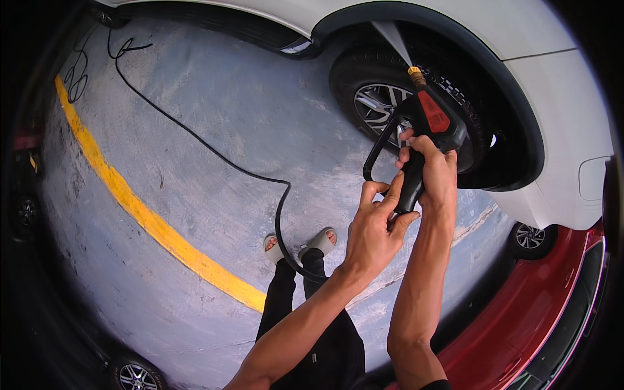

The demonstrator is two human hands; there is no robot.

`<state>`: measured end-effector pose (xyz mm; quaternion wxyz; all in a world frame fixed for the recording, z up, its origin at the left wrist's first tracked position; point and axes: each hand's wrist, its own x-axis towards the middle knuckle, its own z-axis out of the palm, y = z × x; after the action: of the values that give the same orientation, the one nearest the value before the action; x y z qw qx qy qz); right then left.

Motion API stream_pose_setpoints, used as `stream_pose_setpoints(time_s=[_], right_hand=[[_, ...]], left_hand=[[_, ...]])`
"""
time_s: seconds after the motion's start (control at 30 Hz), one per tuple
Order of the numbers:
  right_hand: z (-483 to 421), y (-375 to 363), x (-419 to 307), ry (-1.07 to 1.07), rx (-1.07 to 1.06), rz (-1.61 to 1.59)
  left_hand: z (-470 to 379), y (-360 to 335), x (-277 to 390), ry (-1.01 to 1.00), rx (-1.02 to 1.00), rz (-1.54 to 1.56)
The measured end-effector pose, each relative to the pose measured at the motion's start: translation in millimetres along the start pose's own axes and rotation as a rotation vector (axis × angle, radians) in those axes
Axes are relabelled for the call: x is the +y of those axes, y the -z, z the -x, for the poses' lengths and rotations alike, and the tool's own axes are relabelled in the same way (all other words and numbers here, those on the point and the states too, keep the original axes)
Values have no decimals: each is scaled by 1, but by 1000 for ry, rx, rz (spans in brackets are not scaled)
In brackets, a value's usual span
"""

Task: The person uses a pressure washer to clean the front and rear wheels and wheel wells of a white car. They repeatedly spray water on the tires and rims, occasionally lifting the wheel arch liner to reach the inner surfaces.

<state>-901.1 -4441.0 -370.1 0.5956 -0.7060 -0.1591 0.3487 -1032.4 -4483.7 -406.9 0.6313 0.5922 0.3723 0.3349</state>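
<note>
My right hand (436, 170) is wrapped around the black grip of a pressure washer gun (434, 112) with a red side panel. Thumb and fingers of my left hand (375, 229) pinch the bottom end of that grip, beside its looped guard. From the yellow-tipped nozzle (414, 71), a white water spray (394, 41) fans upward into the wheel arch of a white car (551, 92). Below and behind the gun sits the car's tyre (351, 73) with its alloy wheel (378, 105), partly covered by the gun and my fingers.
A black hose (204, 144) crosses the painted concrete floor (195, 87) and passes by my sandalled feet (319, 242). Thin cable loops (76, 85) lie near the yellow line (146, 209). A red car (516, 307) stands at right; another car's wheel (136, 375) shows lower left.
</note>
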Motion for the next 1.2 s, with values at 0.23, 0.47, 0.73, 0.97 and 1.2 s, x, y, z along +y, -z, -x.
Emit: stream_pose_setpoints(time_s=[0.23,0.47,0.73,0.97,1.2], right_hand=[[5,2,25,-86,-24,153],[26,-10,55,-206,39,255],[70,-32,72,58,227,136],[75,-32,61,216,366,183],[83,5,46,211,494,225]], left_hand=[[20,1,-16,156,0,71],[50,14,-39,189,-68,-75],[62,33,-73,7,-128,-135],[52,45,-82,221,-292,127],[31,35,-55,259,-486,267]])
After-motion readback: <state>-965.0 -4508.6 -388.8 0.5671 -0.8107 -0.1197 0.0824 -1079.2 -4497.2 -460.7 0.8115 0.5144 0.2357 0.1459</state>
